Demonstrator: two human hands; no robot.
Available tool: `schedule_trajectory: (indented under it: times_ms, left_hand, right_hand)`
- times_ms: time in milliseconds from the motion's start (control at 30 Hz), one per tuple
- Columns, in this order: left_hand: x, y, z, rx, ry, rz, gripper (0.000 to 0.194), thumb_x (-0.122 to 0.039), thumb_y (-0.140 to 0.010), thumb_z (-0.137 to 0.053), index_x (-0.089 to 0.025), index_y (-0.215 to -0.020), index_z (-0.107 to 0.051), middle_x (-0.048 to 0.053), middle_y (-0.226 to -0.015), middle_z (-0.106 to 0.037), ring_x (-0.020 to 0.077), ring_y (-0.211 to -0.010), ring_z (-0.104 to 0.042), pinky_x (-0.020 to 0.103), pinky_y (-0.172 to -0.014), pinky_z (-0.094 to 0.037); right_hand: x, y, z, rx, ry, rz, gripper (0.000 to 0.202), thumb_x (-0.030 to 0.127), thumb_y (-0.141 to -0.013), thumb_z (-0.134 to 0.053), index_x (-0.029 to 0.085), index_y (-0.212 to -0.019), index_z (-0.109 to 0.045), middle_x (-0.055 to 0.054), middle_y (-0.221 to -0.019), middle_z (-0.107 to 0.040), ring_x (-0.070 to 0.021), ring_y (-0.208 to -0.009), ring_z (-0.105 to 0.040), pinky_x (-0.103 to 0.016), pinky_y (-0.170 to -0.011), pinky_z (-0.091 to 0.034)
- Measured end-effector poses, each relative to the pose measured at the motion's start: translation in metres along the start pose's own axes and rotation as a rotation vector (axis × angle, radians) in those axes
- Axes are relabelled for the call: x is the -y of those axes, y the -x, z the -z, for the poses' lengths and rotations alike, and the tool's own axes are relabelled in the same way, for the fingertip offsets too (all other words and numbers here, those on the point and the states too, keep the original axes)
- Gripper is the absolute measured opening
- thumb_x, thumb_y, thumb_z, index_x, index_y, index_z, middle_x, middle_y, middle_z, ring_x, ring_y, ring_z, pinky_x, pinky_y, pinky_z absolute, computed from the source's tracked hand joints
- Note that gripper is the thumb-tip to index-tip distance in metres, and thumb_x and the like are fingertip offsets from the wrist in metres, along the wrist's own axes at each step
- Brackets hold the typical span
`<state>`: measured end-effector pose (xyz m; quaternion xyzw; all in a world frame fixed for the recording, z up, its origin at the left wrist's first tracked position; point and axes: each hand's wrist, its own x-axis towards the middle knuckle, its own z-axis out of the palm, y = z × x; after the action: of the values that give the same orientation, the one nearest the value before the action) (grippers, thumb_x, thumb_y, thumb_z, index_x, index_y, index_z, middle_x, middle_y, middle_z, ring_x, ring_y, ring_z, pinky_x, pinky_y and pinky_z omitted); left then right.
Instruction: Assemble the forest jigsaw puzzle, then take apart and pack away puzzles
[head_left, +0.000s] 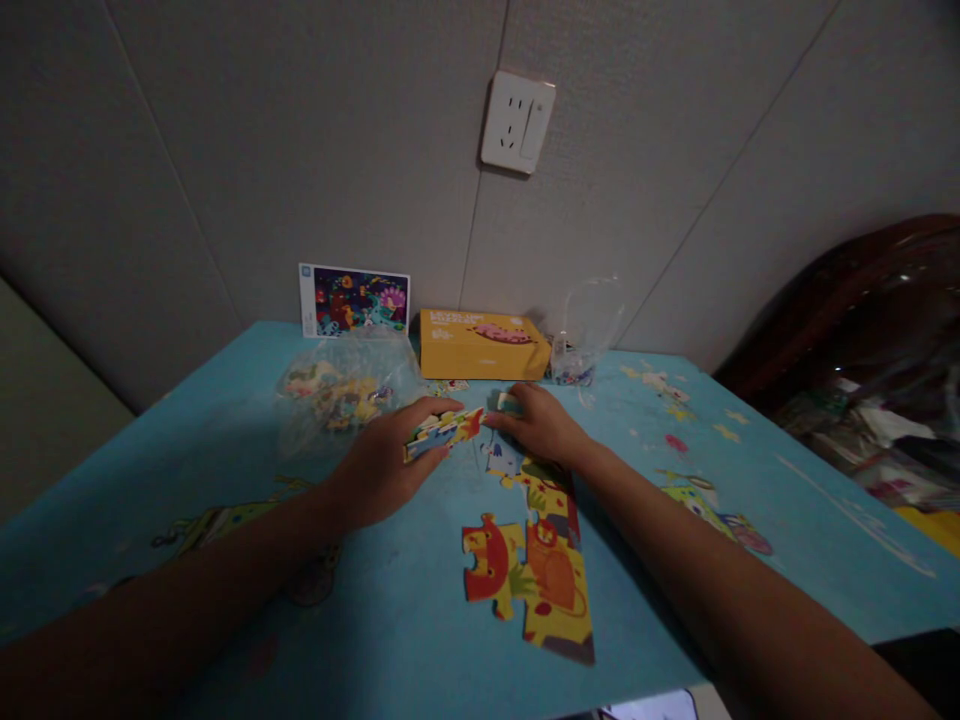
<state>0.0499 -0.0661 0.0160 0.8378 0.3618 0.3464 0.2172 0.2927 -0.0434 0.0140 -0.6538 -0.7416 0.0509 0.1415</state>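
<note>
My left hand is closed round several stacked jigsaw puzzle pieces, thumb below and fingers above. Just to its right, my right hand pinches a jigsaw puzzle piece with a pale face, partly hidden by the fingers. Below the right hand lies a strip of joined puzzle pieces, yellow with an orange lion and a red animal. Its upper end, with a blue-grey animal, runs under my right hand and wrist, so part of it is hidden.
A clear bag of loose pieces lies at the back left, before a picture card. A yellow box stands against the wall, with another clear bag to its right. A phone shows at the near edge of the blue tablecloth.
</note>
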Motion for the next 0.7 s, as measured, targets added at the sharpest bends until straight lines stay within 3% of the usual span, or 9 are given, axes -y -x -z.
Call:
schedule_trajectory:
  times_ms: [100, 233, 333, 433, 567, 700]
  left_hand:
    - [-0.002, -0.001, 0.002, -0.068, 0.013, 0.054, 0.038, -0.022, -0.084, -0.059, -0.022, -0.122, -0.057, 0.004, -0.122, -0.067, 0.0204, -0.114, -0.062, 0.033, -0.101, -0.047]
    - [-0.002, -0.002, 0.004, -0.114, 0.047, 0.104, 0.038, -0.025, -0.086, -0.057, -0.022, -0.123, -0.056, 0.004, -0.126, -0.065, 0.021, -0.115, -0.061, 0.035, -0.101, -0.047]
    - [0.0, -0.002, 0.001, -0.056, 0.094, 0.105, 0.044, -0.03, -0.083, -0.063, -0.023, -0.125, -0.054, 0.005, -0.128, -0.064, 0.023, -0.118, -0.06, 0.037, -0.102, -0.047]
    - [0.002, 0.0, -0.003, 0.031, 0.11, 0.067, 0.051, -0.03, -0.078, -0.069, -0.024, -0.126, -0.053, 0.004, -0.126, -0.065, 0.0243, -0.118, -0.06, 0.038, -0.102, -0.047]
    - [0.002, 0.0, -0.004, 0.008, 0.053, 0.055, 0.039, -0.025, -0.082, -0.063, -0.023, -0.12, -0.057, 0.003, -0.118, -0.068, 0.0214, -0.111, -0.064, 0.035, -0.098, -0.049]
    - [0.003, -0.001, -0.002, -0.053, 0.008, 0.063, 0.034, -0.023, -0.081, -0.063, -0.023, -0.115, -0.061, 0.002, -0.113, -0.07, 0.0199, -0.106, -0.066, 0.032, -0.096, -0.049]
  right_hand:
    - [0.007, 0.0, -0.003, -0.159, -0.195, 0.011, 0.026, 0.04, -0.092, -0.052, 0.015, -0.095, -0.059, -0.01, -0.091, -0.066, -0.0199, -0.081, -0.059, -0.029, -0.071, -0.041]
    - [0.012, 0.005, 0.002, -0.31, -0.475, 0.174, 0.024, 0.042, -0.094, -0.045, 0.019, -0.092, -0.053, -0.005, -0.085, -0.061, -0.0176, -0.077, -0.056, -0.029, -0.07, -0.042]
    - [0.021, 0.013, 0.002, -0.17, -0.555, 0.401, 0.018, 0.036, -0.096, -0.041, 0.02, -0.093, -0.049, -0.004, -0.085, -0.058, -0.017, -0.076, -0.054, -0.03, -0.07, -0.044]
    - [0.03, 0.019, 0.001, -0.012, -0.51, 0.556, 0.018, 0.028, -0.093, -0.048, 0.019, -0.108, -0.047, -0.009, -0.102, -0.06, -0.0192, -0.089, -0.056, -0.033, -0.078, -0.046]
    - [0.029, 0.02, 0.012, -0.036, -0.291, 0.471, 0.055, 0.047, -0.082, -0.067, 0.015, -0.121, -0.046, -0.016, -0.116, -0.056, -0.0259, -0.101, -0.056, -0.039, -0.085, -0.046]
    - [0.017, 0.019, 0.025, 0.16, 0.068, 0.329, 0.062, 0.061, -0.068, -0.074, 0.012, -0.104, -0.06, -0.015, -0.102, -0.06, -0.0294, -0.092, -0.057, -0.041, -0.082, -0.045]
